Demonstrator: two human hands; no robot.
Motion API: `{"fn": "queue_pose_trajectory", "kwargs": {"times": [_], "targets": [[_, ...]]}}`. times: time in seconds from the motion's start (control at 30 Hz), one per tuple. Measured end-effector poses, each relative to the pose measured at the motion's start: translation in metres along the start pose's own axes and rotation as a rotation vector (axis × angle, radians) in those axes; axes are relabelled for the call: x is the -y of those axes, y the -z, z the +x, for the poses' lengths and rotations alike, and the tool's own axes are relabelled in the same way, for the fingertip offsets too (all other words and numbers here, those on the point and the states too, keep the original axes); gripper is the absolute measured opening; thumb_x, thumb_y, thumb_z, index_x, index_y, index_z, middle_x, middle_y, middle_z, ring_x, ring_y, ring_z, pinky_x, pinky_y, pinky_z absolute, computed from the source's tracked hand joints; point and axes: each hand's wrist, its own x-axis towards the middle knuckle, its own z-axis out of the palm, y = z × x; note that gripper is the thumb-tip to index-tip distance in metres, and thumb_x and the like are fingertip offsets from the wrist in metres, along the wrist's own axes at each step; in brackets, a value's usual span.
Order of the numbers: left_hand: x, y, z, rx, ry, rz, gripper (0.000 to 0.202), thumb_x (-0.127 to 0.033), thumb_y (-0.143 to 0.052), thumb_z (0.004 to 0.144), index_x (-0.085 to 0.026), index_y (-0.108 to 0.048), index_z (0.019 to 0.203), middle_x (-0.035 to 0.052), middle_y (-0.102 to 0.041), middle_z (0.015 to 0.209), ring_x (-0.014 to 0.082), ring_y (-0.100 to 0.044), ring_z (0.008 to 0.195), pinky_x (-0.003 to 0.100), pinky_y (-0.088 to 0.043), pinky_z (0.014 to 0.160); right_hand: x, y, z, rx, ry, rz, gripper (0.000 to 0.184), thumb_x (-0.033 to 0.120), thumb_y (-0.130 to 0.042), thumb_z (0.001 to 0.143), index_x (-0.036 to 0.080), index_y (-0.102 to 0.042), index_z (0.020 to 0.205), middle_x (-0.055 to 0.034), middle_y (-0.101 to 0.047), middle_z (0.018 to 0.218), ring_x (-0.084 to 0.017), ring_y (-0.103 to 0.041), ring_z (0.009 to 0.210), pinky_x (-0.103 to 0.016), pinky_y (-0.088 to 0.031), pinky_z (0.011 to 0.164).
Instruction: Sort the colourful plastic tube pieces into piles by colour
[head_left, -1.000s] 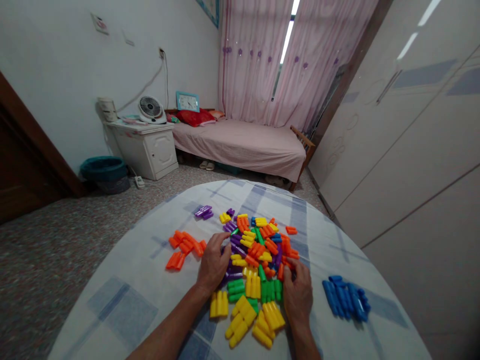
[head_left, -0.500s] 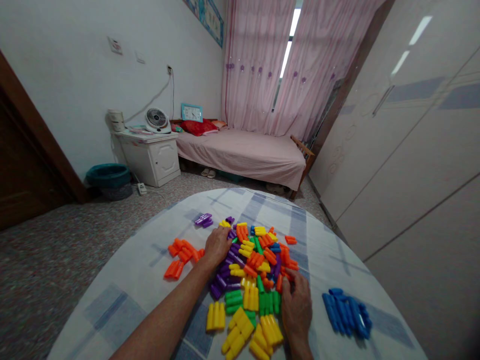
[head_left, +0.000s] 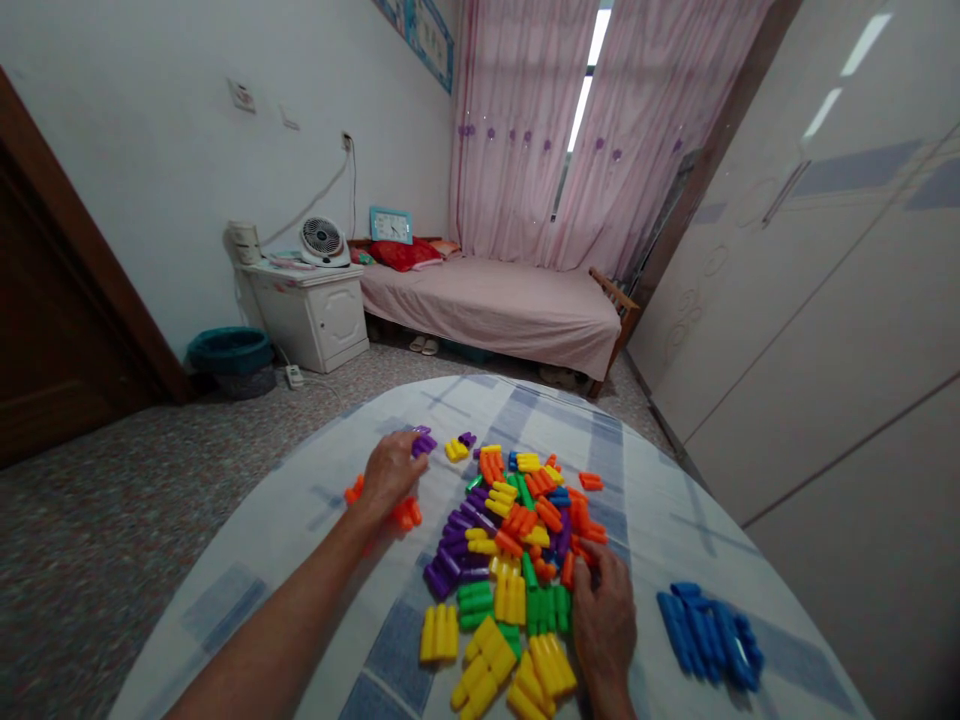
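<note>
My left hand (head_left: pixel 391 474) is at the far left of the table, its thumb and fingers closed on a purple plastic building block (head_left: pixel 424 442). Under and beside that wrist lie orange blocks (head_left: pixel 407 514), partly hidden by the hand. My right hand (head_left: pixel 606 610) rests at the right edge of the mixed heap, fingers curled against an orange block (head_left: pixel 568 570); the fingertips are partly hidden. Between the hands spreads the heap, with purple blocks (head_left: pixel 459 540), green blocks (head_left: pixel 549 610) and yellow blocks (head_left: pixel 484 668) nearest me.
A separate group of blue blocks (head_left: pixel 709 632) lies to the right on the checked tablecloth (head_left: pixel 660 560). One yellow block (head_left: pixel 456 451) sits beyond the heap. Past the round table are a bed (head_left: pixel 510 300), a white cabinet (head_left: pixel 322 315), a bin (head_left: pixel 232 355) and a wardrobe (head_left: pixel 810 330).
My left hand has moved left, from the heap's far side to the purple blocks lying apart. My right hand stays by the orange blocks. The view has shifted slightly.
</note>
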Motion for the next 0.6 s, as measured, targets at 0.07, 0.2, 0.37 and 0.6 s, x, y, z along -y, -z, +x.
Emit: {"fn": "queue_pose_trajectory", "kwargs": {"times": [0.07,0.2,0.37,0.6], "targets": [[0.017,0.0,0.001,0.027,0.057,0.041,0.035,-0.023,-0.054,0.078,-0.014,-0.063,0.111,0.0114,-0.067,0.103,0.0229,-0.062,0.095,0.032,-0.046,0.088,0.0,0.0,0.0,0.007,0.001,0.003,0.032,0.041,-0.041,0.085,0.022,-0.062,0.1,-0.0075,-0.061,0.106,-0.023,-0.054,0.095,-0.032,-0.04,0.08],[0.033,-0.007,-0.005,0.058,0.059,0.051,0.037,-0.019,-0.052,0.078,-0.014,-0.061,0.113,0.011,-0.065,0.106,0.0224,-0.061,0.097,0.031,-0.046,0.088,-0.001,-0.001,0.001,0.002,0.01,0.016,0.033,0.041,-0.04,0.084,0.021,-0.062,0.098,-0.0078,-0.061,0.104,-0.023,-0.054,0.095,-0.033,-0.04,0.081],[0.018,-0.011,-0.008,-0.06,-0.026,0.075,0.03,-0.02,-0.049,0.081,-0.014,-0.063,0.107,0.012,-0.061,0.112,0.0247,-0.057,0.104,0.036,-0.046,0.092,-0.001,-0.001,0.001,0.002,-0.002,0.01,0.034,0.042,-0.04,0.084,0.021,-0.062,0.099,-0.0071,-0.061,0.106,-0.023,-0.054,0.096,-0.034,-0.04,0.083],[-0.024,-0.034,0.011,0.142,-0.231,-0.029,0.032,-0.018,-0.052,0.081,-0.017,-0.06,0.112,0.0098,-0.057,0.12,0.0211,-0.053,0.113,0.032,-0.04,0.099,-0.002,-0.003,0.001,-0.007,0.012,0.028,0.033,0.041,-0.04,0.084,0.021,-0.063,0.098,-0.0073,-0.06,0.106,-0.023,-0.053,0.1,-0.034,-0.04,0.086]]}}
